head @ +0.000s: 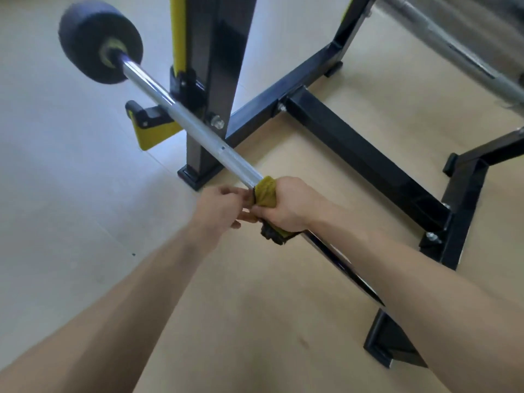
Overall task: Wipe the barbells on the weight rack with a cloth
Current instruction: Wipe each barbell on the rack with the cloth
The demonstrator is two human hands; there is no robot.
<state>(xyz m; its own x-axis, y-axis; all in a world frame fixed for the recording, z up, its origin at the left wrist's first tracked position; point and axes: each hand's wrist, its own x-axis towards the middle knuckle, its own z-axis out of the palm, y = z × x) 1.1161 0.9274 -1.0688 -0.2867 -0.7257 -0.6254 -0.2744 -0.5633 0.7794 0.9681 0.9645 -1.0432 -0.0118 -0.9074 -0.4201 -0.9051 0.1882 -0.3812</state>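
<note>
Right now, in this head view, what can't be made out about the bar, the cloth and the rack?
- Barbell: its near end is hidden behind the right hand and forearm.
- Cloth: mostly covered by the right hand, so its full extent is unclear.
- Left hand: fingers curl at the cloth's edge; the contact is unclear.
- Second bar: blurred, cut by the right edge.
- Rack: its top is cut by the upper edge.

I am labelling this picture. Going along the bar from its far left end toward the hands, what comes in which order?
Weight plate → yellow hook → rack post → bare bar → cloth in the right hand, left hand beside it.
</note>
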